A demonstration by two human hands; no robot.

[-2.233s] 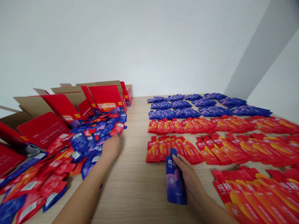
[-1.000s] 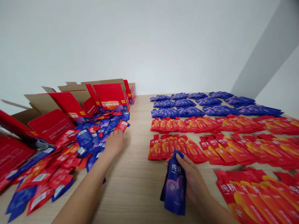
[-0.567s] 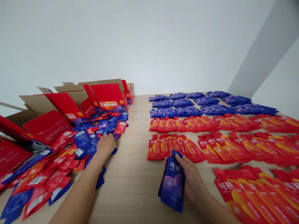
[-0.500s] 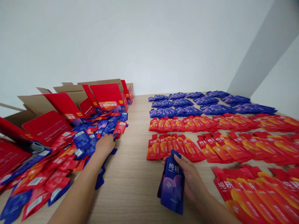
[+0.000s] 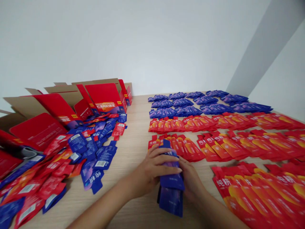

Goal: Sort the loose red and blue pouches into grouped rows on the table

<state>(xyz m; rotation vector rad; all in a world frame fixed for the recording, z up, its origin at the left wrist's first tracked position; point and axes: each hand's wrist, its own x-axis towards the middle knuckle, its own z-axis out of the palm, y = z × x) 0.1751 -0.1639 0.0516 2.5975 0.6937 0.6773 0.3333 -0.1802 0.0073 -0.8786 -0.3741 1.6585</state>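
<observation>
Several blue pouches are stacked between my hands, upright and low over the front middle of the table. My left hand lies across the front of the stack, its fingers wrapped over the top pouch. My right hand grips the same stack from the right edge, its fingers mostly hidden behind it. Left of them, a loose blue pouch with a barcode rests at the edge of a mixed heap of red pouches and blue pouches. Just behind my hands is a fanned row of red pouches.
Open red cartons line the back left of the wooden table. Fanned blue pouches lie in rows at the back right, with rows of red pouches nearer on the right. A pale wall stands behind.
My left hand has left the heap and moved right onto the blue pouches held by my right hand. More blue pouches at the heap's right edge are now uncovered. The view has shifted slightly.
</observation>
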